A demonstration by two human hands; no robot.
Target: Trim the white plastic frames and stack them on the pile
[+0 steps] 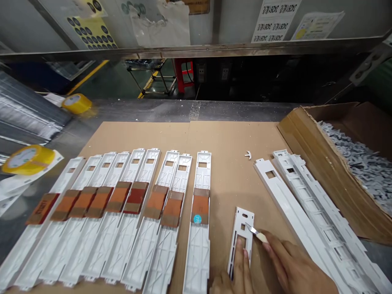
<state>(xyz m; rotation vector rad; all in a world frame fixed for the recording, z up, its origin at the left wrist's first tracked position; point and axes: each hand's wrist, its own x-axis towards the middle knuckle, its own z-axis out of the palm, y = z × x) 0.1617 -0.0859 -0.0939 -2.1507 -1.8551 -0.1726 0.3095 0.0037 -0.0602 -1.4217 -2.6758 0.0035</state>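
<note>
strip in hand: white plastic strip lies flat on the cardboard sheet, near the front edge
left hand: fingers pressed on the strip, pinning it, not closed round it
right hand: closed round a small knife, blade tip on the strip's top end
done, by the look: nine strips laid in a row to the left, each with a brown patch
left: pile of bare strips to the right
beyond: box of grey scraps, yellow tape rolls on the desk
</note>
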